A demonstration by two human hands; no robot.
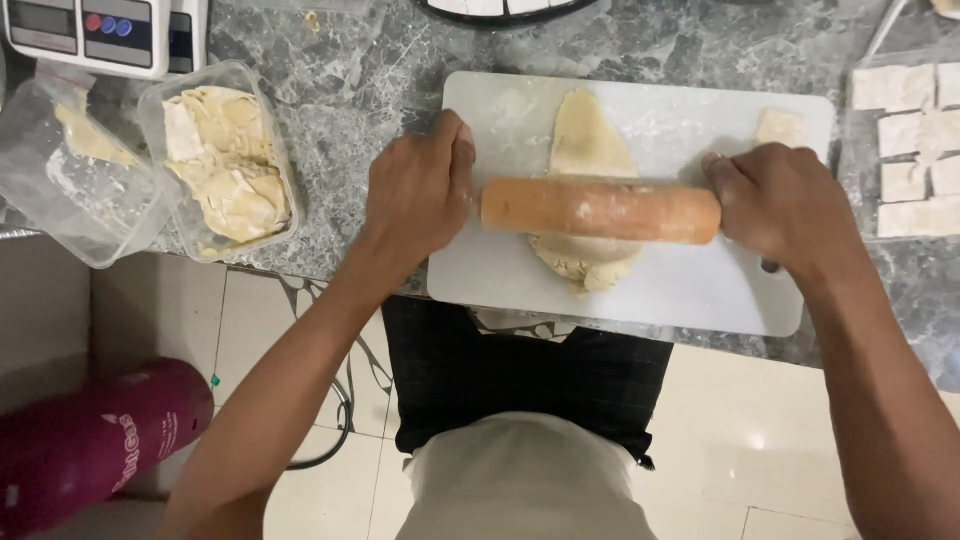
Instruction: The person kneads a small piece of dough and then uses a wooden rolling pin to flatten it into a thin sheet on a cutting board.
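A wooden rolling pin (600,209) lies crosswise on a flattened sheet of pale dough (588,150), which spreads lengthwise over a floured white cutting board (690,290) at the near edge of the grey marble table (380,60). We press from both ends: our left hand (420,190) is closed in a full grip over the pin's left handle, and our right hand (785,205) is closed the same way over the right handle, both hiding the handles entirely. The dough shows above and below the pin, its near end thicker and ragged, its far end thin and rounded. A small square piece of dough (781,127) sits on the board's far right corner, apart from the sheet. Just beyond the board on the right, cut squares of dough (915,150) lie in rows on a tray. To the left of the board stands a clear plastic container (222,160) filled with dough scraps, and just beside it a second clear container (70,175) holding only a little. A white kitchen scale (105,32) sits at the table's far left corner. Below the table's edge we see a tiled floor (730,440), and a dark red gas cylinder (95,445) at lower left.
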